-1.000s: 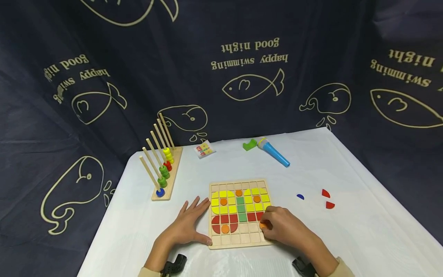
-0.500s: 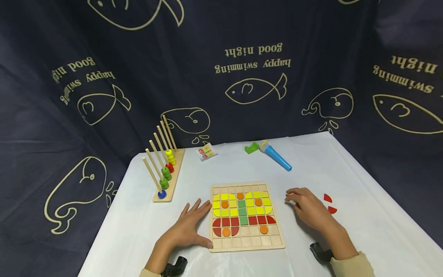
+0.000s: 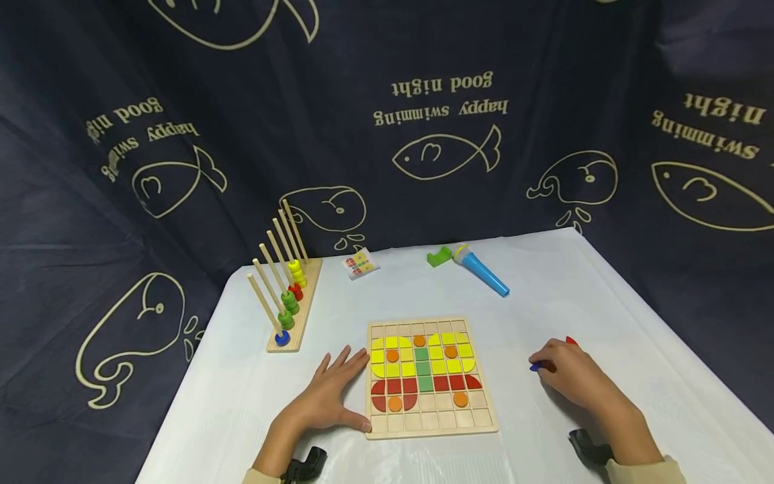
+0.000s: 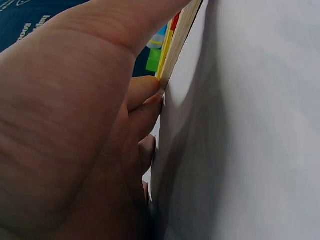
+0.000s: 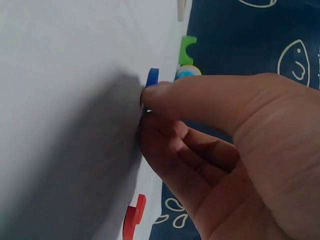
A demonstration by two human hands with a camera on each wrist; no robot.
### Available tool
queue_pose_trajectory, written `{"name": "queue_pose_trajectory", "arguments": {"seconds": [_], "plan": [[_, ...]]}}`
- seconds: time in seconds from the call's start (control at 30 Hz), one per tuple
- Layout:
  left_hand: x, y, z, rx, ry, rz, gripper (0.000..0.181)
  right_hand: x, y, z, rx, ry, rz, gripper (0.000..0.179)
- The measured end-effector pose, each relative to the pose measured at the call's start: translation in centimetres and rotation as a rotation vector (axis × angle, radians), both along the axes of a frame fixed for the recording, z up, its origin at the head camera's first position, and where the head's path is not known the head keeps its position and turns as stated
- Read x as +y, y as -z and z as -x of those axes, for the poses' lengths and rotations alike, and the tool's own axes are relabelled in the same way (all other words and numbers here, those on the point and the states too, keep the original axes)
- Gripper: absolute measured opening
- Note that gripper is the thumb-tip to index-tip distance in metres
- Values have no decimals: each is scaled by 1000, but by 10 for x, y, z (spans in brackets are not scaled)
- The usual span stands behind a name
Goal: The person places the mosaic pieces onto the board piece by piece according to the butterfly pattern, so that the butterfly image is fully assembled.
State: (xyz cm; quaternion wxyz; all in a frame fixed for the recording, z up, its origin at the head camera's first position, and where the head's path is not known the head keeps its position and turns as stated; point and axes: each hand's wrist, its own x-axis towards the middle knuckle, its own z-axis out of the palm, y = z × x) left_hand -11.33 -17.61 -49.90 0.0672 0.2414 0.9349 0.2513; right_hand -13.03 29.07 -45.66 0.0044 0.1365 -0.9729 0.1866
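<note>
A square wooden grid board (image 3: 429, 422) lies on the table, bearing yellow, orange, green and red pieces. Beside its left edge my left hand (image 3: 329, 396) rests with fingers spread, the thumb at the near left corner. The left wrist view shows the thumb and fingertips against the board's edge (image 4: 180, 42). To the right of the board, my right hand (image 3: 571, 373) pinches a small blue half-round piece (image 3: 535, 367) just at the table. In the right wrist view, the thumb covers part of this blue piece (image 5: 152, 76).
Red quarter-round pieces (image 5: 131, 220) lie near my right hand, mostly hidden in the head view. A peg abacus (image 3: 293, 323) stands at the left. At the back are a pattern card (image 3: 360, 264), a green notched block (image 3: 439, 257) and a blue toy microphone (image 3: 484, 272).
My right hand has let go of an orange disc on the board and moved right to the blue piece, which is now shifted slightly nearer. The left hand stays put.
</note>
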Motion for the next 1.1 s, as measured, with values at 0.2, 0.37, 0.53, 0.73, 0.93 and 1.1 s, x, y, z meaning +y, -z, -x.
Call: {"name": "queue_pose_trajectory", "arguments": {"seconds": [0.2, 0.37, 0.53, 0.73, 0.93, 1.1], "plan": [[1, -2, 1, -3, 8, -3, 127, -2, 0, -2, 36, -12, 10, 9], [1, -2, 0, -4, 3, 3, 127, -15, -1, -2, 23, -19, 18, 11], [1, -1, 0, 1, -3, 9, 128, -43, -6, -4, -22, -51, 30, 15], [1, 0, 1, 8, 2, 8, 127, -78, -8, -8, -13, -141, 66, 14], [0, 0, 1, 14, 6, 2, 126, -109, -7, -11, 46, -329, 101, 8], [0, 1, 1, 15, 9, -4, 125, -135, -5, -14, 67, -451, 119, 7]]}}
